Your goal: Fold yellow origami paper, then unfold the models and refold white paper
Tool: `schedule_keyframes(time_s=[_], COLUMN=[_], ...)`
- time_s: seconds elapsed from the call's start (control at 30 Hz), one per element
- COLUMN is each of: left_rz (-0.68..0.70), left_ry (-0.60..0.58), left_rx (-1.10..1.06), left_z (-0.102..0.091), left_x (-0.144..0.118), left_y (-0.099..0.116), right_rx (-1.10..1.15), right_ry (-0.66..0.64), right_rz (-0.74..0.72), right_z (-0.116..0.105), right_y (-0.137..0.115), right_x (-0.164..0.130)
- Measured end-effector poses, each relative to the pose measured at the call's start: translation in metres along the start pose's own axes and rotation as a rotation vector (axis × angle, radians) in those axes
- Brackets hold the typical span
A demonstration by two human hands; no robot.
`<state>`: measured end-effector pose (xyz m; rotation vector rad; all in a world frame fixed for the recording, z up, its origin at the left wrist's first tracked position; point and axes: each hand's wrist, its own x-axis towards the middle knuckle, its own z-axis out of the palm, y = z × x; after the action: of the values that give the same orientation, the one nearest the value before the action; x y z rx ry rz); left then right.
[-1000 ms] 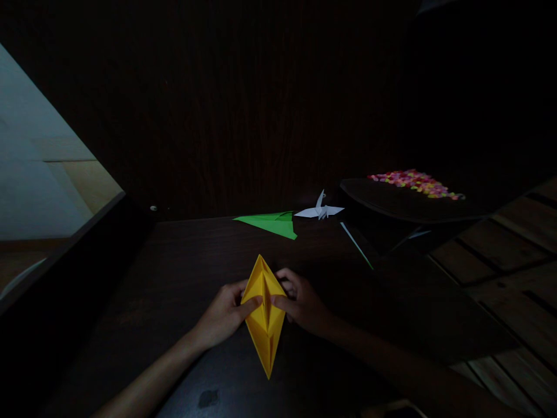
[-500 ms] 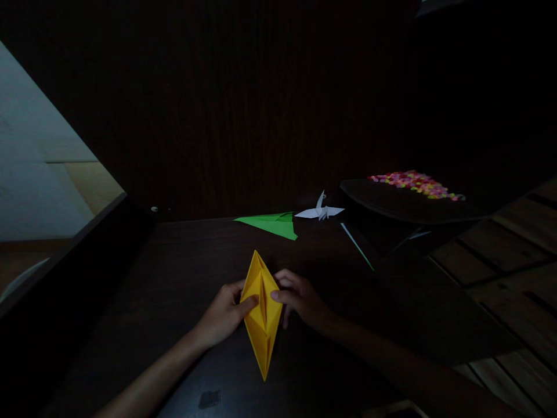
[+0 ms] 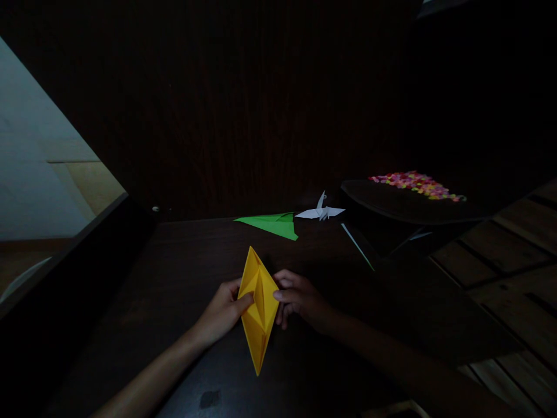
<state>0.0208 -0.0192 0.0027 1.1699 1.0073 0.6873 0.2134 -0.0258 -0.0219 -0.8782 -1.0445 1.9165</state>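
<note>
Item: long yellow folded-paper diamond (image 3: pixel 258 306), points toward and away from us, held low over the dark wooden desk (image 3: pixel 183 261). It sits between our hands: left hand (image 3: pixel 223 313) pinches its left edge with thumb on top; right hand (image 3: pixel 300 299) pinches its right edge likewise. Beyond it, well apart on the desk: green folded-paper triangle (image 3: pixel 274 223) and, just beside that, small white paper crane (image 3: pixel 321 211).

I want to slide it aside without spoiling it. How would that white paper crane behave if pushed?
The white paper crane looks thin and folded, so probably very light; a nudge would likely send it skidding over the dark table. Its spread wings and raised point seem flimsy and could crumple or tip.
</note>
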Motion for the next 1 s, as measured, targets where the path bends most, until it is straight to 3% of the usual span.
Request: schedule_keyframes(time_s=[0.33,1.0], left_rz=[-0.022,-0.018], left_ry=[-0.01,-0.061], left_rx=[-0.04,-0.072], left_z=[0.0028,0.0041], left_x=[-0.001,-0.0017], left_y=[0.0009,0.0024], right_rx=[0.135,0.167], right_ry=[-0.073,-0.112], right_rz=[0.027,0.031], right_z=[-0.0035,-0.0027], right_y=[0.0012,0.0032], right_x=[0.0006,0.0004])
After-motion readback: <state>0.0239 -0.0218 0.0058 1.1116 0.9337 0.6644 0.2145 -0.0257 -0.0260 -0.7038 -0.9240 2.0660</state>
